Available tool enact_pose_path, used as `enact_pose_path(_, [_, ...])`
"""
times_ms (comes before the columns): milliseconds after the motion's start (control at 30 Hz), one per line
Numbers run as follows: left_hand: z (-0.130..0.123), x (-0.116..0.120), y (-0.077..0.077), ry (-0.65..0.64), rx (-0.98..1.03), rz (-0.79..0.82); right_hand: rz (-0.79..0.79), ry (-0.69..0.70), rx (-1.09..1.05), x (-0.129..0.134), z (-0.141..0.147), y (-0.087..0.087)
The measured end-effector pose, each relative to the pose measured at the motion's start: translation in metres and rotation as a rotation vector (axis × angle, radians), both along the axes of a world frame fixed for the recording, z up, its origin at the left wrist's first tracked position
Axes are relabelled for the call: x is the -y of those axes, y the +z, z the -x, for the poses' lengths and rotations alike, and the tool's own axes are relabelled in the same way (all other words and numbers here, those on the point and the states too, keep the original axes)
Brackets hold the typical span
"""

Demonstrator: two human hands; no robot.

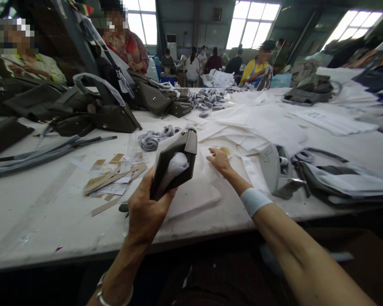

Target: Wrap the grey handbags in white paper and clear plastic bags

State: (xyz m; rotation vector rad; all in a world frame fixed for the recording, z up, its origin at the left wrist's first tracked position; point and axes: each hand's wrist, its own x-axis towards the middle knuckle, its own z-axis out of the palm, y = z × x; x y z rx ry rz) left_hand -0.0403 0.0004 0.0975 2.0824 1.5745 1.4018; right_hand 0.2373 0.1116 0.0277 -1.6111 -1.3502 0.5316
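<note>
Right forearm [300, 246] stretched over the table [51, 221], small bag [167, 157] up in the left hand!

And the left hand [150, 208] had that bag tilted above the table, fingers wrapped closed around its lower end, white stuffing [178, 162] showing inside! Across went the right hand [219, 160], fingers loosely extended, partly open, beside a yellowish round item [225, 150]; contact, couldn't tell! Paper strips [116, 182] lay scattered leftward, coiled straps [150, 141] just behind the bag!

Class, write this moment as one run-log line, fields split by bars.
left hand: holds small dark bag | bag: open, white stuffing inside | right hand: near white sheets
</note>
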Motion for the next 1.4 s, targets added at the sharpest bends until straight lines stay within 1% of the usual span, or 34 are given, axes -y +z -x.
enact_pose_path(33, [0.000, 0.000, 0.000, 0.002, -0.001, 0.002, -0.019, -0.026, 0.025, 0.002, -0.003, 0.001])
enact_pose_path(100, [0.000, 0.000, 0.001, 0.011, -0.005, 0.000, -0.051, -0.039, 0.064, 0.020, -0.003, 0.004])
enact_pose_path(133, [0.000, 0.000, 0.001, 0.011, -0.008, -0.004, -0.064, -0.023, 0.084, 0.035, 0.000, 0.007])
enact_pose_path(200, [0.000, 0.000, 0.000, 0.005, -0.019, -0.012, -0.091, 0.071, 0.146, 0.073, 0.008, 0.014])
enact_pose_path(233, [-0.001, -0.001, -0.001, 0.003, -0.030, -0.018, -0.120, 0.169, 0.221, 0.092, 0.014, 0.017])
enact_pose_path(267, [-0.001, -0.001, -0.003, 0.001, -0.045, -0.028, -0.129, 0.308, 0.298, 0.111, 0.020, 0.020])
enact_pose_path(333, [-0.004, -0.001, -0.007, -0.017, -0.087, -0.060, -0.091, 0.589, 0.454, 0.140, 0.029, 0.020])
enact_pose_path(367, [-0.006, -0.001, -0.009, -0.034, -0.112, -0.084, -0.051, 0.692, 0.526, 0.149, 0.032, 0.018])
enact_pose_path(400, [-0.008, -0.001, -0.011, -0.060, -0.137, -0.112, -0.005, 0.754, 0.594, 0.155, 0.035, 0.015])
enact_pose_path(433, [-0.010, -0.001, -0.013, -0.092, -0.162, -0.142, 0.041, 0.770, 0.652, 0.158, 0.036, 0.010])
enact_pose_path(500, [-0.017, -0.002, -0.017, -0.164, -0.215, -0.205, 0.107, 0.698, 0.719, 0.158, 0.036, 0.001])
enact_pose_path(567, [-0.025, -0.004, -0.023, -0.230, -0.277, -0.258, 0.089, 0.610, 0.720, 0.158, 0.036, -0.006])
enact_pose_path(633, [-0.034, -0.005, -0.031, -0.283, -0.357, -0.287, -0.044, 0.593, 0.674, 0.163, 0.038, -0.010])
enact_pose_path(733, [-0.048, -0.005, -0.052, -0.349, -0.533, -0.283, -0.314, 0.633, 0.565, 0.184, 0.041, -0.018])
enact_pose_path(767, [-0.052, -0.003, -0.060, -0.363, -0.598, -0.286, -0.369, 0.630, 0.520, 0.194, 0.041, -0.022])
enact_pose_path(833, [-0.059, 0.001, -0.075, -0.369, -0.707, -0.311, -0.408, 0.610, 0.435, 0.213, 0.041, -0.032])
enact_pose_path(900, [-0.063, 0.004, -0.085, -0.356, -0.763, -0.339, -0.389, 0.606, 0.376, 0.230, 0.038, -0.042])
enact_pose_path(933, [-0.064, 0.006, -0.087, -0.349, -0.773, -0.343, -0.376, 0.611, 0.352, 0.236, 0.036, -0.046])
enact_pose_path(967, [-0.064, 0.006, -0.088, -0.345, -0.775, -0.338, -0.365, 0.612, 0.324, 0.241, 0.034, -0.048])
enact_pose_path(1033, [-0.064, 0.005, -0.084, -0.347, -0.768, -0.315, -0.339, 0.583, 0.236, 0.245, 0.033, -0.050])
enact_pose_path(1133, [-0.064, 0.000, -0.074, -0.335, -0.733, -0.283, -0.291, 0.491, 0.049, 0.242, 0.037, -0.046])
enact_pose_path(1200, [-0.064, 0.000, -0.071, -0.324, -0.717, -0.274, -0.260, 0.466, -0.050, 0.238, 0.043, -0.045])
enact_pose_path(1300, [-0.064, 0.005, -0.078, -0.328, -0.739, -0.318, -0.237, 0.492, -0.124, 0.237, 0.048, -0.042])
enact_pose_path(1367, [-0.064, 0.009, -0.088, -0.317, -0.759, -0.371, -0.204, 0.528, -0.144, 0.237, 0.045, -0.034])
enact_pose_path(1400, [-0.065, 0.011, -0.093, -0.305, -0.761, -0.397, -0.185, 0.535, -0.148, 0.237, 0.042, -0.027])
